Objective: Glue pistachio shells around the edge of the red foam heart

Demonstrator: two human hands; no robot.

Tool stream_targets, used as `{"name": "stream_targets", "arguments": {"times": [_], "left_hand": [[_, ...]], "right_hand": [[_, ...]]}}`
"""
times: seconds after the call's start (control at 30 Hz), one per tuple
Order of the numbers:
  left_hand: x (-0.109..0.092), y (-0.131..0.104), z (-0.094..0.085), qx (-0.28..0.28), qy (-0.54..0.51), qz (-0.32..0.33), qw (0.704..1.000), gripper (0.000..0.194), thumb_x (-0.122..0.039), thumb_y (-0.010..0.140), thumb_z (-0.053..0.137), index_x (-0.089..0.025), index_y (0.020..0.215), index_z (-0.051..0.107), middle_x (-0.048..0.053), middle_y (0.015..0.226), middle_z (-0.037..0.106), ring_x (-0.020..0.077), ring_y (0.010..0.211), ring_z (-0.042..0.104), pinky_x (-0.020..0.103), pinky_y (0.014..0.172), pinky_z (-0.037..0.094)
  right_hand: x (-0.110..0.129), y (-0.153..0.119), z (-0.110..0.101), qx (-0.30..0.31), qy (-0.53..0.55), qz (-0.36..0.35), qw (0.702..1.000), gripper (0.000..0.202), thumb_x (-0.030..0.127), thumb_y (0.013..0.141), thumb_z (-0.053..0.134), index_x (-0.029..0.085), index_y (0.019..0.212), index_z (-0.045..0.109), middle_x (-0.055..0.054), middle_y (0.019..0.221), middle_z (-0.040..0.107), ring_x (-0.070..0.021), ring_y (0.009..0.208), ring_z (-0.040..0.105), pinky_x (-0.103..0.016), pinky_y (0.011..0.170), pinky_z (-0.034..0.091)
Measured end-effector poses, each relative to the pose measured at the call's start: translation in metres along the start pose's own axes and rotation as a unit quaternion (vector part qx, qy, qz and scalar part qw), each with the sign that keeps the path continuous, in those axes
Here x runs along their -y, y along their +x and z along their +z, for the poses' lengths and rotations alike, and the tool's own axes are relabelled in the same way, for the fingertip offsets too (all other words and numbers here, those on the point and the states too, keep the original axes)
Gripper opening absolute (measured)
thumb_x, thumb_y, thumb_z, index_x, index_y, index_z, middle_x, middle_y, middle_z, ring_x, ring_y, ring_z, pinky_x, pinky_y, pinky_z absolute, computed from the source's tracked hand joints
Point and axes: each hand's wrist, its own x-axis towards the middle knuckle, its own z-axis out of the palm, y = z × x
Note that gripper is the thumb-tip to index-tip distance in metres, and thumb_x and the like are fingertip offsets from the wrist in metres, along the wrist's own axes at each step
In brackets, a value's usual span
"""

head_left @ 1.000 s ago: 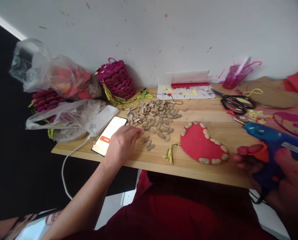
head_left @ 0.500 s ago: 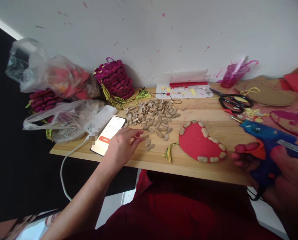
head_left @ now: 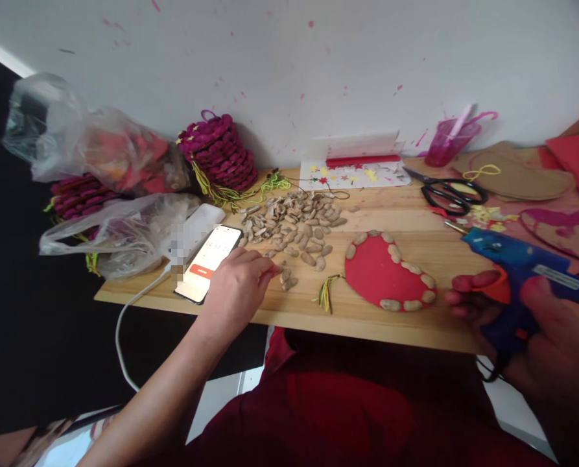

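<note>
My left hand [head_left: 240, 282] is closed in a pinch at the near edge of a pile of peanuts [head_left: 299, 224], its fingertips on a peanut [head_left: 280, 270]. Loose peanuts lie just beside those fingertips. My right hand [head_left: 546, 331] grips a blue glue gun [head_left: 517, 250] with an orange trigger, its metal nozzle pointing left above the table. Between the hands lies a red heart-shaped piece [head_left: 381, 272], edged with peanuts along its top, right side and lower right. A yellow-green tassel [head_left: 325, 295] hangs off its left end.
A lit phone [head_left: 209, 263] lies under my left wrist, near a white power strip [head_left: 199, 227] and plastic bags [head_left: 124, 227]. Black scissors [head_left: 452, 194], a pink cup [head_left: 449, 143], a sheet of star stickers [head_left: 357, 175] and brown cardboard [head_left: 522, 172] stand along the back.
My left fingers have come together in a pinch at the peanut beside the pile. My right hand still holds the glue gun. The whole view has shifted slightly.
</note>
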Motion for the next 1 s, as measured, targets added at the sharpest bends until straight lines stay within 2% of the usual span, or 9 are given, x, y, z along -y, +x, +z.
{"name": "stream_targets", "arguments": {"times": [0.13,0.23,0.37,0.5,0.57,0.7,0.8,0.9,1.0], "left_hand": [[0.002,-0.001,0.0,0.001,0.016,-0.013,1.0,0.008,-0.018,0.088,0.069,-0.021,0.084,0.075,0.004,0.081,0.074,0.0235,0.081,0.062,0.035,0.072,0.049],[0.003,0.0,0.001,-0.018,0.01,-0.034,0.999,0.009,-0.018,0.088,0.069,-0.021,0.092,0.076,0.004,0.088,0.075,0.0239,0.083,0.061,0.036,0.074,0.049],[0.0,0.009,0.005,-0.028,-0.013,-0.042,0.999,0.007,-0.019,0.088,0.068,-0.021,0.087,0.075,0.004,0.087,0.073,0.0235,0.086,0.062,0.036,0.078,0.049],[-0.002,0.022,0.008,0.0,-0.005,-0.035,0.999,0.007,-0.02,0.086,0.07,-0.021,0.08,0.073,0.004,0.081,0.07,0.0237,0.081,0.062,0.036,0.077,0.048],[-0.002,0.025,0.01,0.015,-0.003,-0.027,1.0,0.009,-0.017,0.087,0.068,-0.021,0.078,0.071,0.004,0.082,0.07,0.0239,0.082,0.062,0.036,0.077,0.048],[0.0,0.027,0.011,0.037,0.003,-0.006,0.999,0.01,-0.014,0.087,0.062,-0.019,0.08,0.069,0.006,0.083,0.068,0.0241,0.084,0.062,0.037,0.078,0.048],[-0.002,0.032,0.008,0.036,-0.018,0.002,0.999,0.01,-0.016,0.088,0.059,-0.019,0.083,0.067,0.005,0.085,0.066,0.0222,0.081,0.062,0.034,0.074,0.048],[-0.015,0.051,0.0,0.033,-0.082,0.013,0.996,0.009,-0.02,0.088,0.058,-0.02,0.084,0.067,0.003,0.088,0.065,0.016,0.07,0.061,0.029,0.067,0.046],[-0.044,0.084,-0.006,0.049,-0.132,0.049,0.989,0.007,-0.02,0.085,0.061,-0.021,0.082,0.068,0.001,0.084,0.066,0.0127,0.062,0.059,0.026,0.061,0.044]], "right_hand": [[-0.006,0.004,-0.008,0.0,0.01,0.029,1.0,0.051,0.053,0.027,0.097,0.025,0.06,0.071,-0.006,0.073,0.075,-0.0244,0.056,0.071,-0.034,0.045,0.065],[-0.007,0.005,-0.009,-0.006,0.014,0.031,0.999,0.052,0.052,0.029,0.097,0.023,0.064,0.073,-0.009,0.086,0.077,-0.0313,0.073,0.075,-0.042,0.06,0.068],[-0.007,0.006,-0.009,0.012,0.01,0.029,0.999,0.051,0.054,0.033,0.096,0.021,0.064,0.072,-0.012,0.09,0.077,-0.0356,0.084,0.075,-0.046,0.069,0.068],[-0.009,0.006,-0.011,0.022,0.0,0.008,1.0,0.05,0.06,0.04,0.094,0.022,0.068,0.075,-0.011,0.084,0.076,-0.0336,0.081,0.075,-0.043,0.064,0.067],[-0.01,0.006,-0.013,0.017,-0.001,0.011,1.0,0.051,0.06,0.039,0.093,0.022,0.068,0.076,-0.011,0.082,0.075,-0.0309,0.074,0.075,-0.039,0.058,0.066],[-0.011,0.005,-0.013,0.008,0.022,0.018,1.0,0.051,0.056,0.038,0.095,0.02,0.067,0.076,-0.007,0.073,0.072,-0.0223,0.06,0.071,-0.026,0.045,0.06],[-0.01,0.002,-0.012,0.032,0.054,0.014,0.998,0.045,0.052,0.046,0.095,0.017,0.069,0.077,-0.007,0.069,0.071,-0.0201,0.055,0.069,-0.024,0.042,0.056],[-0.01,-0.001,-0.011,0.05,0.093,-0.026,0.994,0.04,0.049,0.055,0.093,0.016,0.071,0.077,-0.006,0.068,0.07,-0.0193,0.056,0.069,-0.025,0.045,0.055],[-0.012,-0.003,-0.013,0.037,0.109,-0.06,0.991,0.041,0.057,0.061,0.086,0.019,0.074,0.075,-0.004,0.075,0.072,-0.0179,0.059,0.069,-0.025,0.048,0.054]]}}
